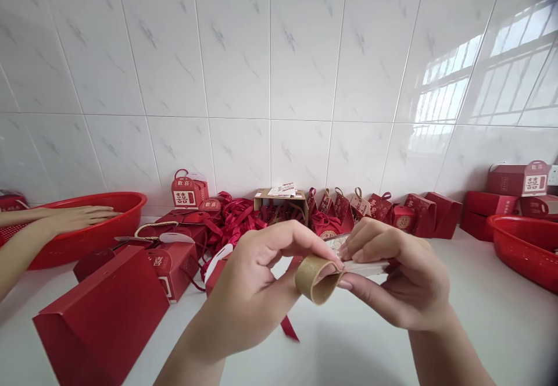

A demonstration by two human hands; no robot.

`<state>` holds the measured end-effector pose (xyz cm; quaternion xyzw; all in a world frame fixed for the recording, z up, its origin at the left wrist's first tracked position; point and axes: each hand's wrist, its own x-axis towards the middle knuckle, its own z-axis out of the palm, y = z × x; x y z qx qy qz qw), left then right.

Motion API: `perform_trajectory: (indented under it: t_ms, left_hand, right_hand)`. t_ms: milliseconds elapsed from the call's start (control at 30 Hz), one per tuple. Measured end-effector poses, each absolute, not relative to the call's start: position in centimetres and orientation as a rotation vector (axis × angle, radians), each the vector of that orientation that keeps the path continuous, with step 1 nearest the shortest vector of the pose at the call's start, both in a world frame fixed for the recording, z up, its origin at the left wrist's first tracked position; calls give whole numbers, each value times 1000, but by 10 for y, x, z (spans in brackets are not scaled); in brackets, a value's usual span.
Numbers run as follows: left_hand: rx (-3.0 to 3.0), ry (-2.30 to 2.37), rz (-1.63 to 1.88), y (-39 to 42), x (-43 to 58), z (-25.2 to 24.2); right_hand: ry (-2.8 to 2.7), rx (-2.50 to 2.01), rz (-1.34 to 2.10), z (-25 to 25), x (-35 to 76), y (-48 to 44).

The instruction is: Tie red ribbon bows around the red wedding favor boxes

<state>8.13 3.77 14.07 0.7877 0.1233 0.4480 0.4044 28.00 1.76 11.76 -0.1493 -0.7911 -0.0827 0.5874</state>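
**Grip on a brown roll [316, 284], held clear of the bench [479, 316]**

My left hand [257, 293] is curled shut around the roll. Its fingertips come over the top to the upper rim, which I judge steadies the open ring so it cannot turn. My right hand [401, 284] is pinched tight on a flat white strip [368, 267] that leads off the roll. The two hands are together, fingertips touching at the rim. I keep the roll lifted above the middle of the bench near its front edge, probably so that both hands can get round it.

Just below my left hand, a red ribbon end [290, 328] lies on the bench. Toward the front left corner sit flat red boxes [104, 322], some with handles. Along the back edge, against the tiled wall [270, 72], are a heap of red ribbons [235, 214], a small brown carton [265, 201] and a row of little red pouches [349, 206].

At the right edge stands a red basket [527, 252], with stacked red boxes [518, 179] behind it. At the left edge another person's hand [78, 217] rests flat in a red basin [87, 243].
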Motion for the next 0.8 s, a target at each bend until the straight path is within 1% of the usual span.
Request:
perform_trajectory:
  t_ms: [300, 533, 800]
  left_hand:
    - [2072, -69, 1212, 41, 75, 142]
    - [2200, 130, 1121, 32, 72, 141]
    - [2061, 249, 1017, 30, 73, 141]
  right_hand:
    - [-1768, -227, -360, 121, 276, 12]
    - [-1781, -234, -323, 123, 278, 10]
    - [-1774, -245, -397, 120, 281, 9]
